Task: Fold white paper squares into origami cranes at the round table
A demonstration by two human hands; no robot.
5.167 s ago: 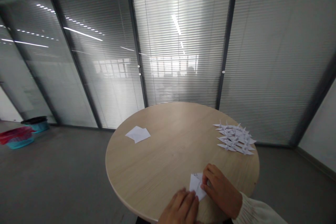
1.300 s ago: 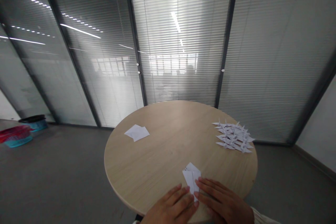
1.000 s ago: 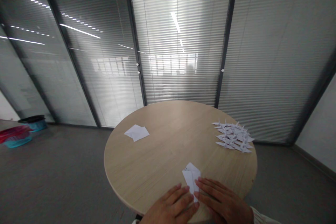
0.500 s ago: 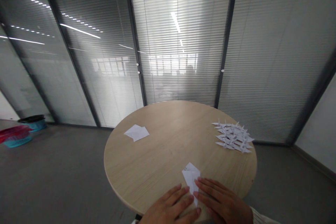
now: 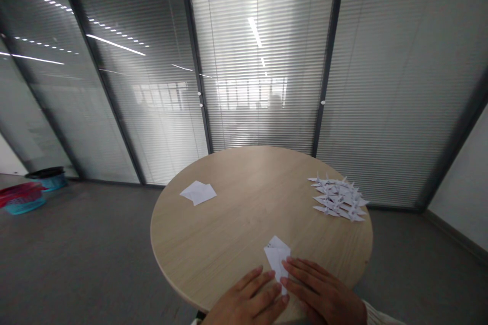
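A partly folded sheet of white paper (image 5: 278,256) lies flat near the front edge of the round wooden table (image 5: 236,228), its narrow end pointing at me. My left hand (image 5: 249,298) rests at its lower left side, fingers stretched out and their tips on the paper's edge. From the right, my right hand (image 5: 322,287) lies over the paper's right edge with fingers extended flat. The paper's lower tip is partly hidden between my fingers.
Several folded white paper cranes (image 5: 339,198) stand grouped at the table's right side. Loose white paper sheets (image 5: 198,193) lie at the left. Blue bins (image 5: 25,204), one with a red liner, sit on the floor at far left. Glass partitions with blinds (image 5: 259,61) rise behind.
My left fingertips have shifted slightly left at the paper's lower tip. The right hand and the paper stay almost in place.
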